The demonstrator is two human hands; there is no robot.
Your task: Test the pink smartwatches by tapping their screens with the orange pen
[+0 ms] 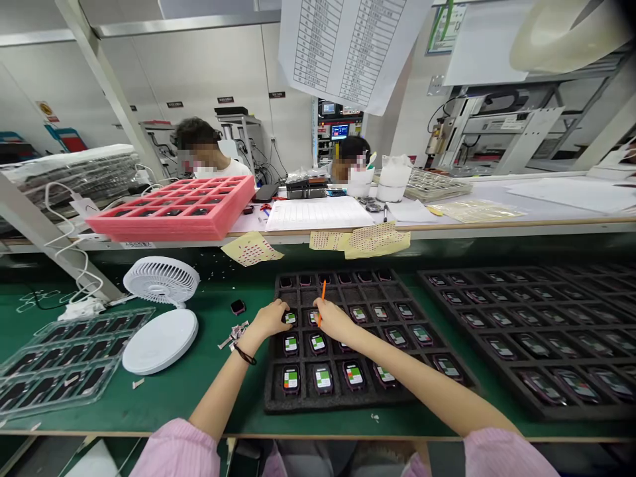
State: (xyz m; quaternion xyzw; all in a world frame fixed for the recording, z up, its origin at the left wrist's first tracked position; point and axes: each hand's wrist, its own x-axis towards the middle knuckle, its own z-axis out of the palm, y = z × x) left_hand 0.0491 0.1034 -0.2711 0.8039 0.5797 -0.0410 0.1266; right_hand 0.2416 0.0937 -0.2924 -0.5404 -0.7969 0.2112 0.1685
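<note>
Although both forearms reach across it, the black foam tray on the green tabletop shows its contents clearly enough to count. Fifteen smartwatches with lit green-and-white screens are visible in its three nearest rows, and the right forearm hides any in the cells beneath it. Beyond them, the cells of the middle rows look vacant, while six dark-faced watch bodies line the farthest row.

The left hand is partly open, its fingertips touching one watch in the third row from the near edge; whether they grip it, I cannot tell. The right hand is curled shut around an orange stick, its tip pointing up and away from the palm, just beside that watch.

One loose black watch body lies just left of the tray. Farther left sit one white desk fan and one clear plastic blister tray. To the right stands a second black foam tray, with many more lit watches than can be counted reliably. Beyond the near tray's far edge rests one pink foam tray.
</note>
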